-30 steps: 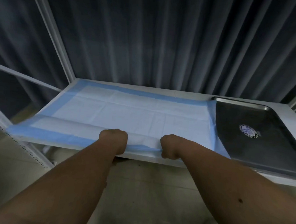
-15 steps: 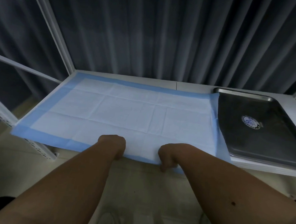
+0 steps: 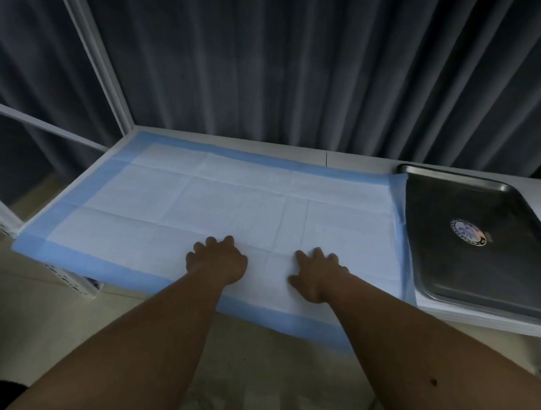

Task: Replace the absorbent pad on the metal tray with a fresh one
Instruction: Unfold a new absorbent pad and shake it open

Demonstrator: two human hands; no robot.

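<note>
A: What changed? 
B: Both hands were fisted on the pad's near edge a second ago, with a fold still there. Now the pad lies fully unfolded and both hands rest palm-down on top.

A: Left to right, quick. 
B: White shelf with frame posts, dark curtain behind. The pad is white with a blue border, covers the shelf's left and middle, and its near edge hangs over the front. Left hand has fingers spread, pressing flat on the pad. Right hand does the same just beside it, not touching it.

A: Tray? 
B: Metal tray sits far right on the shelf, bare, with a round sticker inside. The pad's right edge laps the tray's left rim, I think; lighting's dim there.
</note>
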